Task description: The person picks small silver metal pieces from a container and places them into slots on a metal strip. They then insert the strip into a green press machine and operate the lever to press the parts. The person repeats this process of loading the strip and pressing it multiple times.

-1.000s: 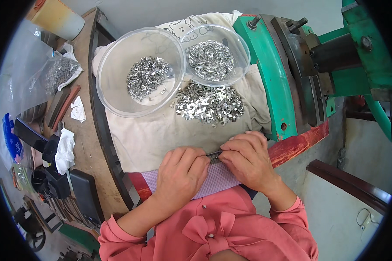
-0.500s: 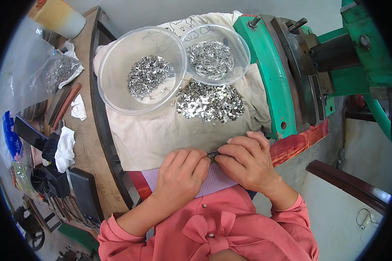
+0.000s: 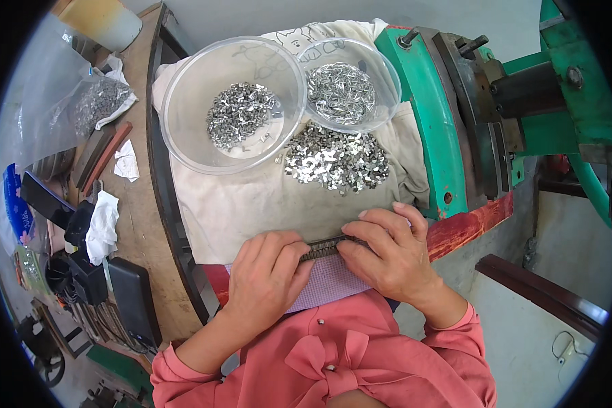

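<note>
My left hand point(image 3: 266, 270) and my right hand point(image 3: 387, 250) hold a narrow dark metal strip point(image 3: 323, 248) between them, one at each end. Ridges or a row of small pieces show along the strip; its ends are hidden by my fingers. Beyond it, on the beige cloth point(image 3: 214, 221), lies a heap of small flat shiny metal pieces point(image 3: 336, 161). Behind that heap, a small clear bowl point(image 3: 393, 85) holds thin metal pins point(image 3: 341, 93). To its left stands a bigger clear tub point(image 3: 172, 129) with short metal bits point(image 3: 238, 114) inside.
A green machine point(image 3: 425, 136) with bolts and steel plates stands on the right. Along the left runs a wooden bench point(image 3: 139, 224) bearing a plastic bag of metal bits point(image 3: 98, 102), crumpled tissue point(image 3: 103, 228) and a black box point(image 3: 134, 299). Checked purple cloth point(image 3: 326, 280) lies under my hands.
My left hand has shifted left, away from my right, so more of the strip shows between them. The whole view has moved slightly.
</note>
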The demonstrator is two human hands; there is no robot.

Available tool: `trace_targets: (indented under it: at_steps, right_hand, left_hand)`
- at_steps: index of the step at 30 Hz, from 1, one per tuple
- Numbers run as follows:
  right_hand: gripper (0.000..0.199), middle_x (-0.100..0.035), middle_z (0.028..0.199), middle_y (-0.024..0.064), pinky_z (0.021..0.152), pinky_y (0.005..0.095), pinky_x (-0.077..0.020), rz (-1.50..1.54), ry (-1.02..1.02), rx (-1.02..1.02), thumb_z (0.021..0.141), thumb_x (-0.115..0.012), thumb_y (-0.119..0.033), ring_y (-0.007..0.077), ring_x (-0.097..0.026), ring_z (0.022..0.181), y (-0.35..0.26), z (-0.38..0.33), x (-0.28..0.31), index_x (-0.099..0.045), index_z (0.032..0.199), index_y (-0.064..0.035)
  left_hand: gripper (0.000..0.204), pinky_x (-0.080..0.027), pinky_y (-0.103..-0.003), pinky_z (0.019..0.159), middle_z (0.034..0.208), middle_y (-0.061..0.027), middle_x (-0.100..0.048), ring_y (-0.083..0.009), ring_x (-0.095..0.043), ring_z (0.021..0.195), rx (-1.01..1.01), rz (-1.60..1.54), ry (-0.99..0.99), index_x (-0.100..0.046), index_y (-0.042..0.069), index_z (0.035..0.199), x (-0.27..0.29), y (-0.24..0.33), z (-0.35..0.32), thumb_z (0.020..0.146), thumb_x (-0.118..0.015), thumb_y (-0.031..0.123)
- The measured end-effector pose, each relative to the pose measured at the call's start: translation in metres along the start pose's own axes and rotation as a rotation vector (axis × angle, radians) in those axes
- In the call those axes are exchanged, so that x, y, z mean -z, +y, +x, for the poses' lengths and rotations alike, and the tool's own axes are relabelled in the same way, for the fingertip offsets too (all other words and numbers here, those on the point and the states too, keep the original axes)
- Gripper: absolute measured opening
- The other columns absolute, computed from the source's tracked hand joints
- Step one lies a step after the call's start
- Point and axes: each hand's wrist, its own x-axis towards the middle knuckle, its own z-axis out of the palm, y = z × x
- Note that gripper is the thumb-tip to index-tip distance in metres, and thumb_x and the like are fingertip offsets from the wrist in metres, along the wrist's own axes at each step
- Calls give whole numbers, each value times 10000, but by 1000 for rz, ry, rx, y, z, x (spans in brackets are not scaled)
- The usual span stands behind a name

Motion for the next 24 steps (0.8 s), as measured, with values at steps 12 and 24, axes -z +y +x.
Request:
trace_targets:
  at_steps: [12,24]
  right_hand:
    - [148,-661,1072,-24,1093,445,-330,81,16,-12,795,-666,-190,176,-600,1096,-10,11,-1,-721,929,-159]
    - [122,-670,1054,-22,1100,449,-317,53,12,64,813,-669,-177,175,-603,1097,-21,19,-11,-725,911,-129]
  left_hand:
    - [309,-482,-399,736,992,-76,-647,-289,-620,860,4,2,21,-651,60,968,7,-4,-5,703,-807,38]
    - [274,-477,-385,745,976,-54,-648,-264,-627,869,-21,19,30,-663,75,959,9,-9,-9,717,-789,46]
